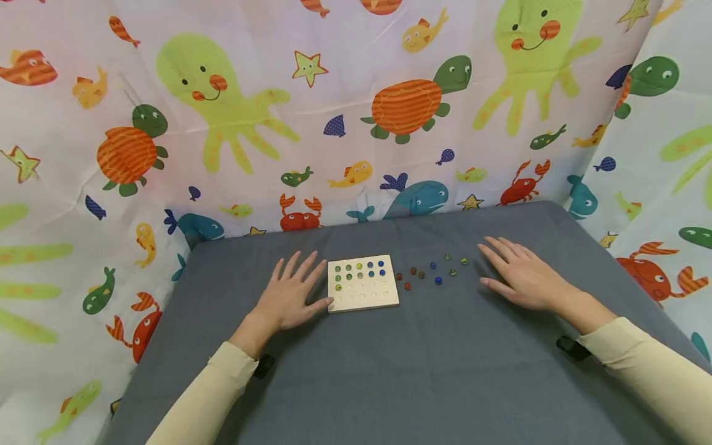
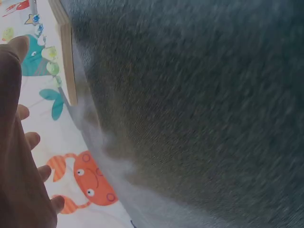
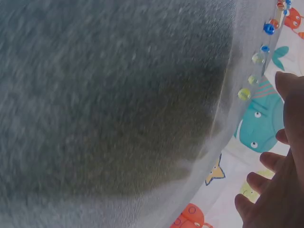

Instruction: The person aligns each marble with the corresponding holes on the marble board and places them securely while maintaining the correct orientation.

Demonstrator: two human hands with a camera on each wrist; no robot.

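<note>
A pale wooden board point(image 1: 364, 301) with rows of round hollows lies on the grey cloth. Glass marbles in green, yellow, clear and blue fill its two back rows, and one yellow-green marble point(image 1: 338, 287) sits at the left of the third row. My left hand point(image 1: 289, 296) is spread beside the board's left side, its thumb tip at the board's edge; whether it touches is unclear. Right of the board lie several loose marbles: red ones point(image 1: 408, 286), blue ones point(image 1: 438, 280) and yellow-green ones point(image 1: 464, 261). Farther right, my right hand point(image 1: 523, 275) holds nothing, fingers extended towards them.
Dark grey cloth point(image 1: 423, 371) covers the table. A white curtain point(image 1: 339, 93) printed with sea animals hangs behind the table and along both sides. Dark bands point(image 1: 573, 348) show at both wrists, below cream sleeves point(image 1: 639, 358).
</note>
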